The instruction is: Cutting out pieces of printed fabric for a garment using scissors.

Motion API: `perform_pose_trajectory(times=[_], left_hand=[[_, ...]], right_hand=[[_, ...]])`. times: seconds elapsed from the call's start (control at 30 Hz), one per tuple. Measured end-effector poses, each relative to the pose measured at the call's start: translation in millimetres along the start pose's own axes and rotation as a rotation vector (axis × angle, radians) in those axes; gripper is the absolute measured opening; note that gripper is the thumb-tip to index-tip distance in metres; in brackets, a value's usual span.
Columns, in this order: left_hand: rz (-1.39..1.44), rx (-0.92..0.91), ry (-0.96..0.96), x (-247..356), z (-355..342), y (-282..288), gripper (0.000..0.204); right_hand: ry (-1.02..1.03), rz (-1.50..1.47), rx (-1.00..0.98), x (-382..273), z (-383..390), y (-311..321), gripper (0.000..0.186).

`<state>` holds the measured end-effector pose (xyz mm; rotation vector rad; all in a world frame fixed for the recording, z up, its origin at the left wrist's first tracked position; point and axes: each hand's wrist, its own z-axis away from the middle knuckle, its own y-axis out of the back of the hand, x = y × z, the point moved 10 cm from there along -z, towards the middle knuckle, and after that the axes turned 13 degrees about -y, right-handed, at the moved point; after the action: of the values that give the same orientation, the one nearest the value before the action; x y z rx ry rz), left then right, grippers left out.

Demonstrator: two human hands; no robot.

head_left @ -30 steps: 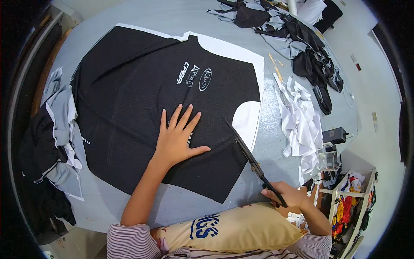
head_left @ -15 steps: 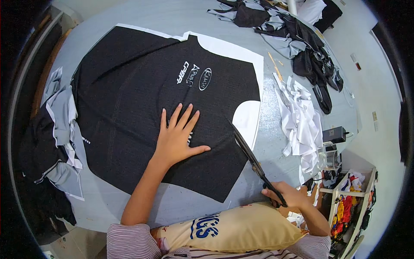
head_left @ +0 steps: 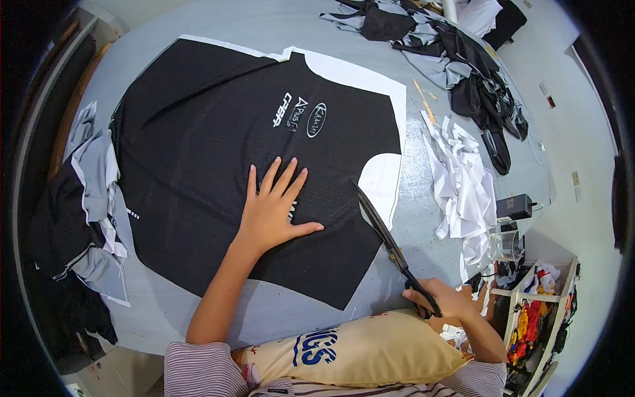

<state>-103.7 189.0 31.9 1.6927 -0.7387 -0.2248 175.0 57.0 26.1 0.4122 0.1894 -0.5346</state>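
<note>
In the head view, the black cloth (head_left: 211,145) is lying spread across the middle of the tabletop (head_left: 284,312), and the left hand (head_left: 270,215) is resting flat on it, fingers splayed and grasping nothing, probably to stop it sliding. The right hand (head_left: 444,299) is gripping the scissors (head_left: 391,243) by the handles, blades slanting in from near right beside a curved white patch (head_left: 380,182), I'm guessing for easy reach. White scraps (head_left: 463,188) are sitting right, a dark heap (head_left: 471,96) far right, and that yellow cushion (head_left: 390,344) is bulging near, maybe crowding the right hand.
</note>
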Motion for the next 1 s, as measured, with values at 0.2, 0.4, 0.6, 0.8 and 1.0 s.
perform_pose_trajectory(times=[0.2,0.4,0.6,0.8,1.0], left_hand=[[-0.005,-0.004,0.007,-0.9,0.3,-1.8,0.099],[-0.001,0.006,0.005,-0.4,-0.1,-0.7,0.099],[0.012,0.01,0.004,-1.1,-0.9,0.2,0.099],[0.106,0.184,0.103,-48.2,4.7,46.4,0.056],[-0.399,0.007,0.617,-186.0,125.8,86.2,0.057]], right_hand=[[0.031,-0.007,0.0,-0.2,-0.6,-0.4,0.047],[-0.002,-0.024,-0.002,5.8,-2.2,-0.5,0.044],[0.008,-0.014,0.027,2.2,0.7,2.4,0.042],[0.048,-0.083,-0.074,23.1,2.2,0.1,0.045],[0.042,0.133,0.009,76.0,13.2,0.0,0.051]])
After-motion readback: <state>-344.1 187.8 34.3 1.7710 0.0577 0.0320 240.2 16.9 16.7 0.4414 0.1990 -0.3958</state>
